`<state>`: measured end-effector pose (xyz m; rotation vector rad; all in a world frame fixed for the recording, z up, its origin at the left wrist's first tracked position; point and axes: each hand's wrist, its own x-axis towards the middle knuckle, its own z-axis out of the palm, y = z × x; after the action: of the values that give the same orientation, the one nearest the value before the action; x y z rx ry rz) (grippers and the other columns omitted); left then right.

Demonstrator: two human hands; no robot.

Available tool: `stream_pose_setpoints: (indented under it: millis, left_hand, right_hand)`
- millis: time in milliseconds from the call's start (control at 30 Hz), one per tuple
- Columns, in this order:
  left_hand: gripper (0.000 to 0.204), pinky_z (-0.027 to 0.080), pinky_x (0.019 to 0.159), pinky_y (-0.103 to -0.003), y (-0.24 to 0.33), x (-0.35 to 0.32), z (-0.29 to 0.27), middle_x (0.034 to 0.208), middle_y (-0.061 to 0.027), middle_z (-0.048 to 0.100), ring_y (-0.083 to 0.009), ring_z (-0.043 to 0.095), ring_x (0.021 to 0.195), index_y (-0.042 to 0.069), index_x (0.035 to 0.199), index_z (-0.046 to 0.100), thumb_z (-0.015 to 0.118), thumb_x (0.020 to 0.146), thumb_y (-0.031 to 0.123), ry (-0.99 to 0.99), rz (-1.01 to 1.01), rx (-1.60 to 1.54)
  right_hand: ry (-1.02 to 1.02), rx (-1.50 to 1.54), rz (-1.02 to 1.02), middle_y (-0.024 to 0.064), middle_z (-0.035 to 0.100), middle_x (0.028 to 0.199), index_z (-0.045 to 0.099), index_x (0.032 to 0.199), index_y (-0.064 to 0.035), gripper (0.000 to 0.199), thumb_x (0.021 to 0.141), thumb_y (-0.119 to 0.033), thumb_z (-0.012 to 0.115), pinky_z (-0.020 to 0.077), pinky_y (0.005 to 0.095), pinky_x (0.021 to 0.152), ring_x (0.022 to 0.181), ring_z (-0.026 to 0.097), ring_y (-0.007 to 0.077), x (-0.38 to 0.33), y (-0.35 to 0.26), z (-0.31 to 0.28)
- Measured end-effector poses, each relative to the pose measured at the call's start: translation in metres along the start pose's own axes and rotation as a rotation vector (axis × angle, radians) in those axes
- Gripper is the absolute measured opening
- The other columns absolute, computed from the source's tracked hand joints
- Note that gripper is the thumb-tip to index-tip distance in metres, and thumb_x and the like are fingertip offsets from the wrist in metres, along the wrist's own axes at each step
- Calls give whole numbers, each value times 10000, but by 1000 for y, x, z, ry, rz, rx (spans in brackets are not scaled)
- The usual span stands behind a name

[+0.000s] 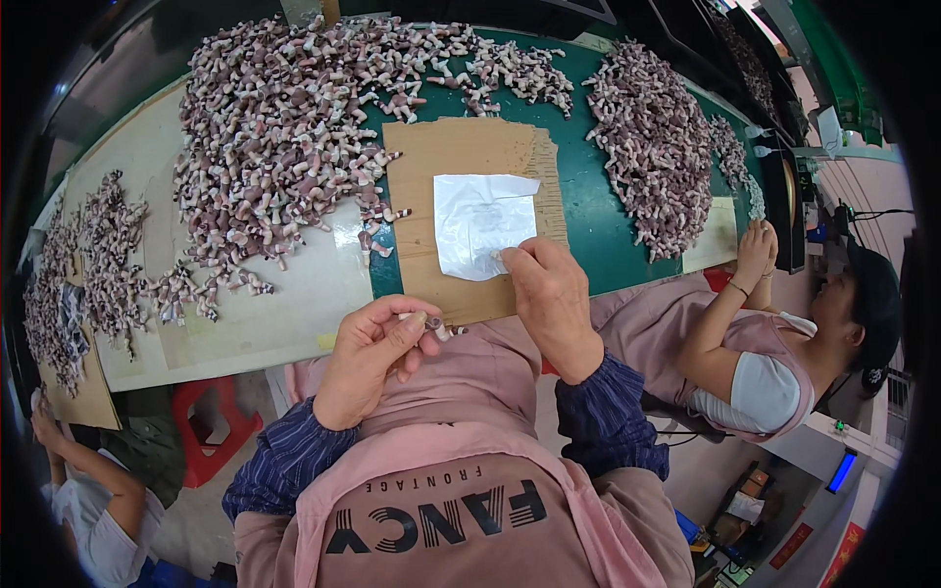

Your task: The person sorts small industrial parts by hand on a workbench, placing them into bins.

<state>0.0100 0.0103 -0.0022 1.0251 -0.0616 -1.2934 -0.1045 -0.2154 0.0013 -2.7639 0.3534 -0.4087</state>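
Observation:
Just off the table's front edge, my left hand point(365, 361) is closed, pinching a small purple-and-white plastic toy piece point(449, 331) between thumb and fingers. My right hand point(551, 294) has its thumb and forefinger pressed together at the lower right of a crinkled white plastic sheet or bag point(482, 218). Something tiny and pale shows at those fingertips, too small to name. The white plastic lies on a sheet of brown cardboard point(412, 186), right in front of me.
A large heap of similar pieces point(279, 137) covers the table's left and back. Another heap point(652, 147) stands to the right, smaller ones point(110, 265) far left. A co-worker point(755, 343) sits at my right, another point(98, 480) at far left. A red stool point(216, 431) stands below the table.

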Motion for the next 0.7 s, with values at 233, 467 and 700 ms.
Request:
stream_pose_setpoints:
  millis: [233,467,700]
  left_hand:
    - [224,490,576,-198,-2,2,13,888,-84,695,-67,591,667,-11,1148,634,564,1030,166,103,39,12]
    - [201,482,537,-201,-9,6,10,850,-85,702,-68,594,637,-21,1074,656,578,1022,157,151,126,137]
    - [183,449,487,-180,-7,3,12,755,-37,687,-40,572,574,-1,1019,670,609,1004,171,189,85,210]
  right_hand:
    - [68,123,14,122,616,871,669,938,-20,163,784,29,652,503,399,685,795,623,305,2,-5,-2]
    - [113,488,33,129,651,904,686,963,0,209,768,63,729,521,357,646,774,656,287,-16,-53,-16]
    - [65,459,-42,134,659,910,703,966,17,221,756,71,739,524,321,634,762,659,258,-20,-50,-9]
